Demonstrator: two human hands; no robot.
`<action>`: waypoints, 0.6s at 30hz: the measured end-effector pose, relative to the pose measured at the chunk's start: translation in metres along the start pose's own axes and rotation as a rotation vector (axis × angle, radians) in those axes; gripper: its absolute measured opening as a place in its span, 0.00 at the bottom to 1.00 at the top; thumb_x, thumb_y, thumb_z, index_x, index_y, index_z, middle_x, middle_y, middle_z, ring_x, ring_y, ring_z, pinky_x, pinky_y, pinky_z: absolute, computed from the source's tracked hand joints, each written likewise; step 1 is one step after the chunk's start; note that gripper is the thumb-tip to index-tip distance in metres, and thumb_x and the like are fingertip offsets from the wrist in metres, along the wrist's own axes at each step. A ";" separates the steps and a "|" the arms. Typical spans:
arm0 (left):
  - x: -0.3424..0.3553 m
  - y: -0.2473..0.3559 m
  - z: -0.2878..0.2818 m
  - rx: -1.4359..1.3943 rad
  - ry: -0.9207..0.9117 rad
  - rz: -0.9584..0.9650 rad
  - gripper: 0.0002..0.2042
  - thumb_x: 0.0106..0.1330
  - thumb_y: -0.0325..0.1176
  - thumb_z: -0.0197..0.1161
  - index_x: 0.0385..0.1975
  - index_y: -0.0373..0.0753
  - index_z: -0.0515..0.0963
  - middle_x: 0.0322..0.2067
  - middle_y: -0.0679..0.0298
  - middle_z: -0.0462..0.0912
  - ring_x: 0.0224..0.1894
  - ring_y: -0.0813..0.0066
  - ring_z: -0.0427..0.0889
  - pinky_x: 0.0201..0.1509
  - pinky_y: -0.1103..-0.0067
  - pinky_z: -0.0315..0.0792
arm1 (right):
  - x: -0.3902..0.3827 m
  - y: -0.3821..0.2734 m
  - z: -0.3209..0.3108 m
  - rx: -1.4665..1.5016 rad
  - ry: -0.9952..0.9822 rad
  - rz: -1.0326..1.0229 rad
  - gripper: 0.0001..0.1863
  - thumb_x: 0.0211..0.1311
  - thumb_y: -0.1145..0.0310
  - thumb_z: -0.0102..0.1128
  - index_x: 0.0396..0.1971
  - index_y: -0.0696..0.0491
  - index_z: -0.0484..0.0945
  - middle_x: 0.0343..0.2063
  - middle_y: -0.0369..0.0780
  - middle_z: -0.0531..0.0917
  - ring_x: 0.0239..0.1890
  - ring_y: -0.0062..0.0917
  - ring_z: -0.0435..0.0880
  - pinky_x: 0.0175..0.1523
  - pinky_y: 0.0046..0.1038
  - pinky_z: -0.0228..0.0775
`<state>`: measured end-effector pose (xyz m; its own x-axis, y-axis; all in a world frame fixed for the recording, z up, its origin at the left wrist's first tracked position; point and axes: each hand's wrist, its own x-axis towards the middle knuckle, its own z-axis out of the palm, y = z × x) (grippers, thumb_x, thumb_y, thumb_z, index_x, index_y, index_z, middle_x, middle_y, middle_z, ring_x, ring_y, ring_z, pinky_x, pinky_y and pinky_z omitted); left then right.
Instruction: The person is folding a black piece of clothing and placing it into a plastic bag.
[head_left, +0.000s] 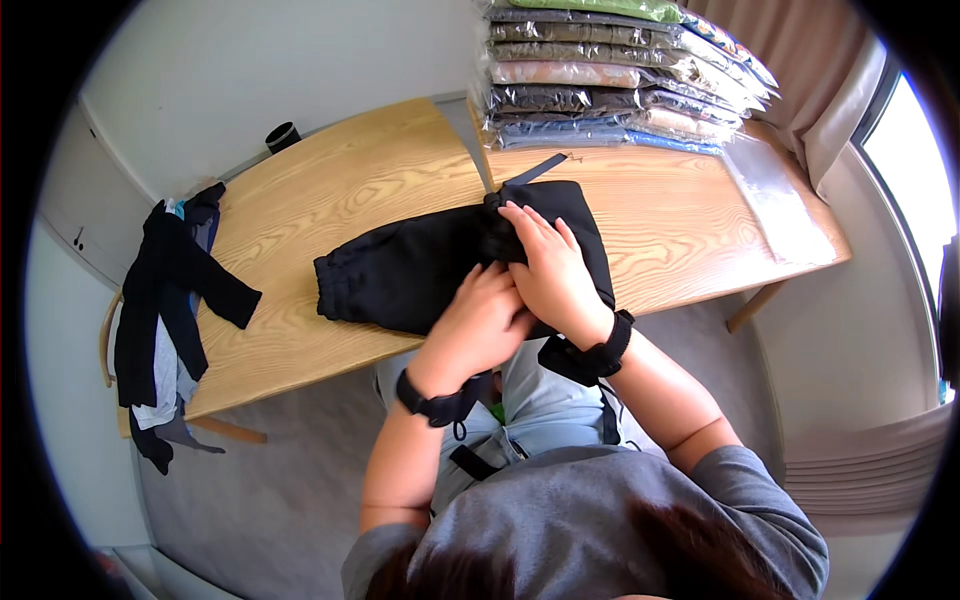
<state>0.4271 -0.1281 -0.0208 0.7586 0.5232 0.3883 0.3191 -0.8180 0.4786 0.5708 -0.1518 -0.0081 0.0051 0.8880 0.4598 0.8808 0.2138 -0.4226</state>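
Note:
Black trousers (385, 265) with a gathered elastic cuff lie folded on the wooden table in front of me. My right hand (553, 270) rests on the upper right part of the cloth, fingers stretched out and pointing away from me. Close against it, my left hand (478, 318) lies on the middle of the trousers, its fingers extended and partly overlapped by the right hand. A bunched dark fold (492, 202) sits by the right fingertips. From the far edge of the cloth a dark flat strap (535, 170) sticks out over the tabletop. Both wrists carry black bands.
Clear-bagged folded clothes (600, 75) form a tall stack at the back right, beside flat clear plastic bags (780, 205). Black and grey clothes (165, 310) hang over the table's left end. A dark cup (283, 137) stands at the far edge. A gap (475, 140) separates two tabletops.

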 end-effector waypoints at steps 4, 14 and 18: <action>-0.041 -0.027 -0.054 -0.003 0.463 -0.358 0.15 0.59 0.29 0.60 0.46 0.34 0.75 0.51 0.53 0.75 0.54 0.54 0.72 0.59 0.68 0.66 | -0.024 0.015 0.027 -0.362 -0.080 -0.091 0.33 0.54 0.69 0.55 0.63 0.51 0.60 0.65 0.39 0.62 0.67 0.33 0.60 0.66 0.47 0.51; -0.087 -0.103 -0.070 -0.235 0.608 -1.042 0.37 0.58 0.56 0.62 0.56 0.27 0.66 0.50 0.51 0.75 0.51 0.58 0.74 0.54 0.67 0.68 | -0.022 -0.006 0.029 -0.193 0.012 0.004 0.32 0.55 0.69 0.55 0.62 0.54 0.61 0.64 0.41 0.64 0.66 0.34 0.60 0.65 0.50 0.50; -0.085 -0.108 -0.076 -0.653 0.697 -1.007 0.33 0.60 0.54 0.63 0.53 0.29 0.68 0.47 0.59 0.76 0.45 0.73 0.75 0.45 0.74 0.70 | -0.030 -0.004 0.039 -0.331 0.022 -0.060 0.31 0.55 0.69 0.54 0.61 0.54 0.62 0.62 0.41 0.65 0.65 0.34 0.62 0.65 0.51 0.50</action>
<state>0.2848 -0.0665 -0.0459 -0.1361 0.9828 -0.1245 0.0863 0.1369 0.9868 0.5485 -0.1633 -0.0506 -0.0439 0.8680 0.4947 0.9858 0.1179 -0.1195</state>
